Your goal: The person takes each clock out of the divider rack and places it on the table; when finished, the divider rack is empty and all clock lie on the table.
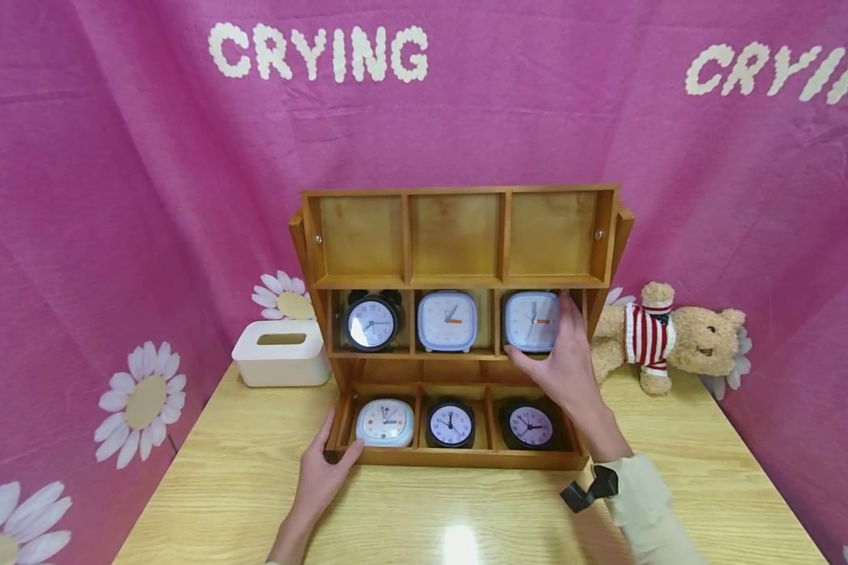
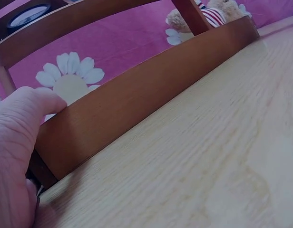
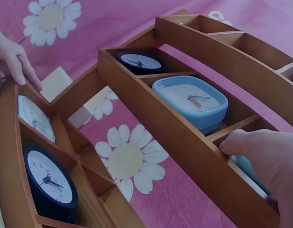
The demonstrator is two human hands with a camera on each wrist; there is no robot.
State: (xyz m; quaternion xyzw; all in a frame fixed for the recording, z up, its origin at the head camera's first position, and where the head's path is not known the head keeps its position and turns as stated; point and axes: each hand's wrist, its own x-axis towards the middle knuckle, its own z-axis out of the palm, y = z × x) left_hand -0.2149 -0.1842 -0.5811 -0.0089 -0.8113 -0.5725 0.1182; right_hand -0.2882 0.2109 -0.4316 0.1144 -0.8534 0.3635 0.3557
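A wooden three-tier display rack (image 1: pixel 459 457) stands on the table. My left hand (image 1: pixel 319 475) grips its lower left corner, thumb over the front board and fingers along the outer side. In the middle tier's right compartment sits a blue-rimmed square alarm clock (image 1: pixel 530 322); my right hand (image 1: pixel 571 369) holds it between the thumb at its lower left and fingers at its upper right. Beside it are another blue square clock (image 1: pixel 447 322) and a black round alarm clock (image 1: pixel 371 323). The bottom tier holds a pale oval clock (image 1: pixel 385 424) and two dark round clocks (image 1: pixel 451 424).
A white tissue box (image 1: pixel 281 365) stands left of the rack. On the right a teddy bear (image 1: pixel 703 341) in a striped shirt lies on its side. Behind hangs a pink cloth (image 1: pixel 466 118) with daisies and lettering. A black strap (image 1: pixel 588 490) hangs at the right wrist.
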